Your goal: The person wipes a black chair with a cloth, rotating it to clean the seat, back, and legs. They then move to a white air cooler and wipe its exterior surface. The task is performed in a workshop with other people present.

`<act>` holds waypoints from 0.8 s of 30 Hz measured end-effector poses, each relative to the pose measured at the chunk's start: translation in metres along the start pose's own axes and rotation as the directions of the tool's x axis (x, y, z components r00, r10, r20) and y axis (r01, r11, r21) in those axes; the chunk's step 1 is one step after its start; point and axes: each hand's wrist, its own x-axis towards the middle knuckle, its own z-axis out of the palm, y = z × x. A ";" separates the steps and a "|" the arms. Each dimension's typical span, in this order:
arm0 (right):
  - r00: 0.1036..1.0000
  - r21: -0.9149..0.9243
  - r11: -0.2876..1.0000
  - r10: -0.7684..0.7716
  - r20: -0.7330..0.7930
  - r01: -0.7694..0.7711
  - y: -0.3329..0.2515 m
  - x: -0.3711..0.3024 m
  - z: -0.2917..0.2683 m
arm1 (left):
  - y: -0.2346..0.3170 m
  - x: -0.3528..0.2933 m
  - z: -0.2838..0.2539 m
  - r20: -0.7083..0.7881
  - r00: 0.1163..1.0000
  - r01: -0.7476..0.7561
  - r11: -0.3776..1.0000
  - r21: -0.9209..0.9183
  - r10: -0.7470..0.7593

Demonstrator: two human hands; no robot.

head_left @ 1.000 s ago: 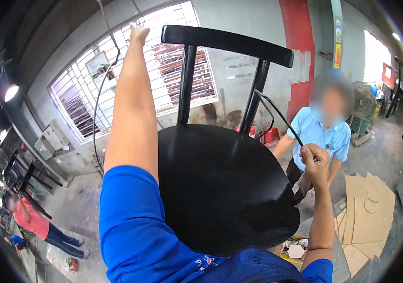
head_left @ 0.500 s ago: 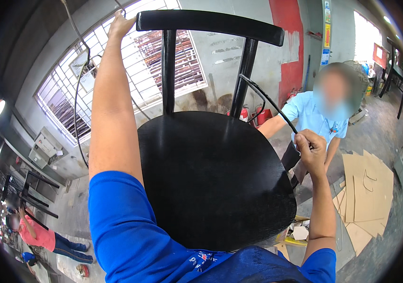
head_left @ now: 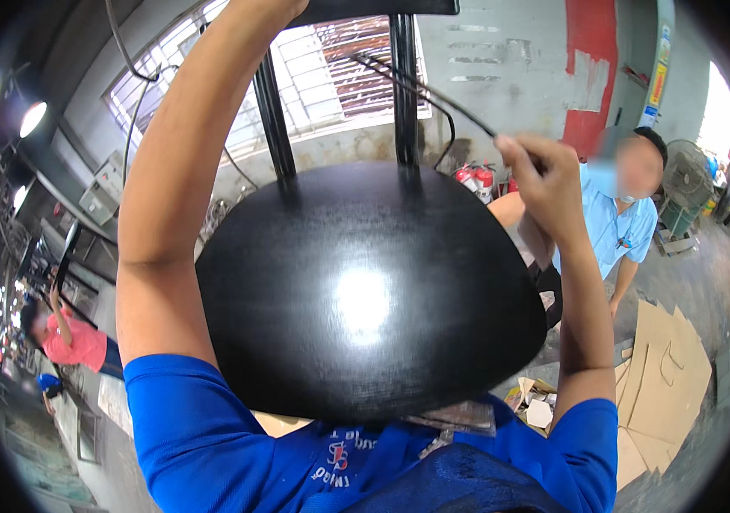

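Observation:
A black wooden chair with a rounded seat (head_left: 296, 256) and two back posts (head_left: 406, 94) fills the middle, its glossy seat tilted toward me. A bright light reflects on the seat. My left hand (head_left: 275, 7) is at the left part of the backrest rail (head_left: 373, 8), cut off by the upper edge, so its fingers are hidden. My right hand (head_left: 544, 179) is closed around the end of a thin, bent black rod (head_left: 433, 96), which reaches up-left across the right back post. Whether the rod touches the post I cannot tell.
At the right stands a co-worker in a light blue shirt (head_left: 613, 222), close to the seat. Cardboard sheets (head_left: 664, 385) lie on the floor lower right. Behind are red fire extinguishers (head_left: 478, 179), a barred window (head_left: 313, 85) and a large fan (head_left: 684, 184). Far left, a person in pink (head_left: 74, 342).
The chair has tilted so its seat catches the light, and the backrest has moved up partly out of view. My left hand has shifted up and right; my right hand has risen with the rod.

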 end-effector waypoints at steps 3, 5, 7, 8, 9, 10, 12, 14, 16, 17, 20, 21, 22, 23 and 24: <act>0.994 0.142 0.987 0.088 -0.059 -0.079 -0.018 0.002 -0.003 | 0.040 -0.012 -0.027 -0.006 0.989 0.143 0.965 -0.222 -0.148; 0.992 0.046 0.991 0.129 0.014 -0.129 -0.024 0.003 -0.009 | 0.052 -0.021 -0.041 -0.026 0.987 0.147 0.956 -0.254 -0.159; 0.999 0.082 0.996 0.044 -0.013 -0.043 -0.027 0.006 -0.013 | 0.062 -0.027 -0.048 -0.055 0.998 -0.016 0.999 0.033 0.018; 1.000 0.049 0.999 0.012 -0.018 -0.011 -0.027 0.008 -0.015 | 0.068 -0.030 -0.050 -0.040 0.998 -0.052 0.991 0.121 0.058; 1.000 0.020 1.000 -0.004 -0.020 0.004 -0.028 0.012 -0.017 | 0.075 -0.033 -0.053 -0.003 1.000 -0.002 0.996 0.085 0.002; 0.998 -0.004 0.998 -0.057 -0.028 0.057 -0.027 0.016 -0.019 | 0.082 -0.035 -0.057 0.035 0.998 0.053 0.997 0.048 -0.055; 0.995 -0.037 0.995 -0.095 -0.044 0.093 -0.029 0.026 -0.021 | 0.097 -0.038 -0.065 0.034 0.980 0.194 0.981 0.007 -0.195; 0.990 -0.053 0.990 -0.130 -0.048 0.127 -0.033 0.037 -0.023 | 0.109 -0.036 -0.073 0.098 0.907 0.412 0.911 -0.018 -0.409; 0.986 -0.064 0.986 -0.159 -0.055 0.156 -0.041 0.050 -0.025 | 0.119 -0.032 -0.078 0.116 0.921 0.375 0.927 -0.016 -0.371; 0.986 -0.075 0.984 -0.164 -0.039 0.161 -0.046 0.056 -0.026 | 0.121 -0.030 -0.080 0.125 0.928 0.356 0.934 -0.019 -0.351; 0.987 -0.178 0.971 -0.158 0.019 0.158 -0.061 0.072 -0.030 | 0.125 -0.029 -0.089 0.132 0.925 0.346 0.934 0.093 -0.356; 0.988 -0.153 0.977 -0.139 0.066 0.148 -0.067 0.077 -0.031 | 0.124 -0.029 -0.092 0.159 0.927 0.326 0.938 0.116 -0.341; 0.988 -0.172 0.981 -0.063 0.141 0.087 -0.073 0.084 -0.033 | 0.123 -0.030 -0.094 0.163 0.927 0.314 0.938 0.149 -0.337; 0.977 -0.199 0.980 0.014 0.211 0.029 -0.080 0.089 -0.034 | 0.120 -0.031 -0.098 0.154 0.935 0.297 0.942 0.159 -0.321; 0.991 -0.199 0.979 -0.014 0.135 0.041 -0.086 0.092 -0.033 | 0.117 -0.031 -0.099 0.144 0.941 0.284 0.945 0.164 -0.307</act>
